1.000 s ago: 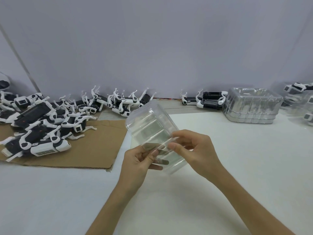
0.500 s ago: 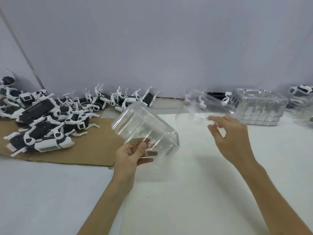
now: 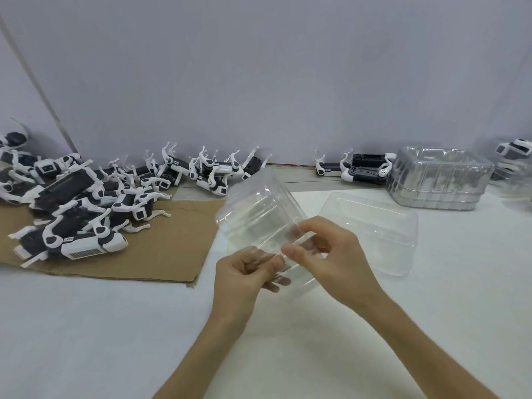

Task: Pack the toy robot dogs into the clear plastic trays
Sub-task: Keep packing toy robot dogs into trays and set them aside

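Note:
Both hands hold a clear plastic tray (image 3: 259, 214) tilted in the air above the white table. My left hand (image 3: 244, 272) grips its near edge from the left. My right hand (image 3: 325, 254) pinches the same edge from the right, thumb on top. A second clear tray (image 3: 374, 226) lies upside down on the table just right of my hands. Several black-and-white toy robot dogs (image 3: 83, 214) lie piled on a brown cardboard sheet (image 3: 161, 251) at the left. More dogs (image 3: 213, 171) lie along the back wall.
A stack of clear trays (image 3: 437, 182) stands at the back right, with two dogs (image 3: 354, 171) just left of it. More dogs (image 3: 515, 151) show at the far right edge. The grey wall runs close behind everything.
My right hand pulled one tray off and set it down on the table to the right, then came back to pinch the edge of the tray that my left hand holds.

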